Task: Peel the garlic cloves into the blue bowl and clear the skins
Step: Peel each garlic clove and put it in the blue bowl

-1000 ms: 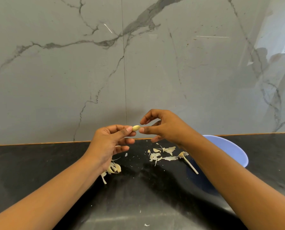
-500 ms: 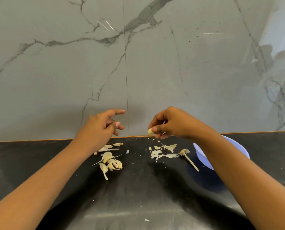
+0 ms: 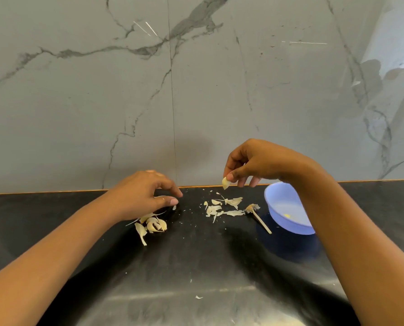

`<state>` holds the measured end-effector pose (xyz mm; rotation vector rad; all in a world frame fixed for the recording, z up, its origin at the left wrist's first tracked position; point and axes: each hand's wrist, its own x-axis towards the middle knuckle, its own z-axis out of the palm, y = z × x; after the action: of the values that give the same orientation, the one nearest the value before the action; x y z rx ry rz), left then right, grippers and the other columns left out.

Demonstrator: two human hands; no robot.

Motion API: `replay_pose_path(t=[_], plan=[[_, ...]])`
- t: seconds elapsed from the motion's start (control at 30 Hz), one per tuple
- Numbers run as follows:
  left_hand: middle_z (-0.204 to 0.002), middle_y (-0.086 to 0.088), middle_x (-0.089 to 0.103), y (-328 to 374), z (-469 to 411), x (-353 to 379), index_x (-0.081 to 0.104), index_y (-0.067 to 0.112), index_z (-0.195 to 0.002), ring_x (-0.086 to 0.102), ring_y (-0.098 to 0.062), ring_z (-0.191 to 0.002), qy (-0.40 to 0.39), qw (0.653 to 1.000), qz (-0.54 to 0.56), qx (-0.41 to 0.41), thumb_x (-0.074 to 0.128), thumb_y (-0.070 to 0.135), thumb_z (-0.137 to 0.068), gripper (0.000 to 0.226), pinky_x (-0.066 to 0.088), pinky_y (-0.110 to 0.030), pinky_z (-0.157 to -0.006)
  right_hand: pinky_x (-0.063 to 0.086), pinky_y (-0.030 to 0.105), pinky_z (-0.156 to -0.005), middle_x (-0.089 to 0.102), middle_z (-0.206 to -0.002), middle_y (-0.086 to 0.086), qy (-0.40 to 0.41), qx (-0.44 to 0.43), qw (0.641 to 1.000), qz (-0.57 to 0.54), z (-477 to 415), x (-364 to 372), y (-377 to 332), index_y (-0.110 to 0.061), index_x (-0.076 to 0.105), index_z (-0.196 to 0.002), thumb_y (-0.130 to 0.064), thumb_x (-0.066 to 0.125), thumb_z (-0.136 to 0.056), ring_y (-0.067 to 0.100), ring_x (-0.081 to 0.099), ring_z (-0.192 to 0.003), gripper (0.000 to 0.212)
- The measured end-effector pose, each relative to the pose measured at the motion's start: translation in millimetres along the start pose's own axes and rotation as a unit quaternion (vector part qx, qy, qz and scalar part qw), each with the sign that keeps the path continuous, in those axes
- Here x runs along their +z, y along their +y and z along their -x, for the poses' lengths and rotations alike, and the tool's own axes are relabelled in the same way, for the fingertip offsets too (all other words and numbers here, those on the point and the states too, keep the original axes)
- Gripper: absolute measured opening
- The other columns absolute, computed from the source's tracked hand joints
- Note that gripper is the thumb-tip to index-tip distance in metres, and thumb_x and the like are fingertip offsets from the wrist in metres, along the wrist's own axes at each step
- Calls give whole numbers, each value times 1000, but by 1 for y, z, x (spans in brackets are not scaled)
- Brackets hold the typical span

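The small pale peeled garlic clove (image 3: 225,183) was pinched between the thumb and forefinger of your right hand (image 3: 255,164). It was held in the air above the black stone desk (image 3: 196,260), near the round blue plastic bowl (image 3: 270,196) but left of it and not yet over its rim. A second earlier both hands had met on that clove. Since then your left hand (image 3: 142,196) had let go, so the right one carried it alone. I judge that this clove was finished and only needed to go a little to the right and drop into the bowl, where a yellowish bit (image 3: 286,216), probably another peeled clove, already lay.

Your left hand had dropped low over the desk with its fingers loosely bent. It held nothing that I could see, and its thumb was just beside a tiny white fragment (image 3: 173,207). It hung right above the left heap of dry papery skins (image 3: 152,225), which suggested the next clove or the clean-up.

A second scatter of thin skins (image 3: 229,205) lay between your hands. The dry garlic stalk with its root end (image 3: 262,222) lay just beside the bowl. All of that litter was still to be cleared. Behind the desk stood the grey veined marble wall (image 3: 196,90).
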<state>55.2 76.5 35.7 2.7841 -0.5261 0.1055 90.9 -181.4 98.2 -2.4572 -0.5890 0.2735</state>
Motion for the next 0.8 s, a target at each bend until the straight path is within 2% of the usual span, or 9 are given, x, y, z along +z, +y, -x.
replay_pose_path(t=[0.17, 0.3, 0.4, 0.5, 0.63, 0.8], plan=[[-109, 30, 61, 14, -1, 12, 74, 36, -104, 52, 9, -104, -51, 997, 30, 45, 62, 40, -90, 19, 45, -22, -94, 52, 16, -58, 72, -74, -6, 4, 26, 1000, 13, 26, -23, 15, -15, 71, -90, -19, 71, -84, 6, 67, -68, 7], [-110, 32, 62, 15, 0, 18, 65, 45, -113, 55, 16, -98, -52, 995, 61, 56, 60, 32, -94, 24, 44, -11, -84, 49, 17, -55, 68, -65, -11, 31, 45, 997, 59, 61, -43, 41, -20, 72, -84, -16, 72, -84, 1, 64, -63, 4], [-111, 31, 64, 16, -1, 21, 65, 46, -113, 56, 13, -104, -40, 995, 73, 63, 60, 23, -94, 30, 45, -14, -89, 48, 17, -56, 69, -67, -12, 17, 74, 994, 77, 81, -53, 57, -22, 74, -84, -12, 69, -85, 0, 64, -65, 11], [-108, 27, 67, 18, -1, 24, 67, 43, -111, 59, 10, -103, -25, 992, 111, 61, 59, 14, -94, 34, 47, -17, -91, 47, 16, -55, 73, -78, -10, 12, 80, 995, 64, 87, -55, 62, -21, 74, -90, -6, 61, -90, 3, 66, -68, 21], [-102, 25, 70, 18, -1, 25, 69, 42, -109, 61, 8, -101, 2, 984, 172, 46, 56, 9, -95, 38, 50, -18, -88, 49, 18, -54, 74, -87, -4, 56, 38, 997, 28, 80, -54, 51, -19, 72, -96, 0, 51, -93, 8, 68, -70, 29], [-94, 23, 72, 9, -2, 14, 69, 39, -101, 64, 7, -97, 81, 970, 230, 18, 55, 4, -95, 38, 46, -14, -88, 52, 14, -63, 68, -85, -9, 64, -81, 993, 49, 37, -15, 3, -19, 69, -98, 1, 48, -92, 0, 62, -71, 30]])
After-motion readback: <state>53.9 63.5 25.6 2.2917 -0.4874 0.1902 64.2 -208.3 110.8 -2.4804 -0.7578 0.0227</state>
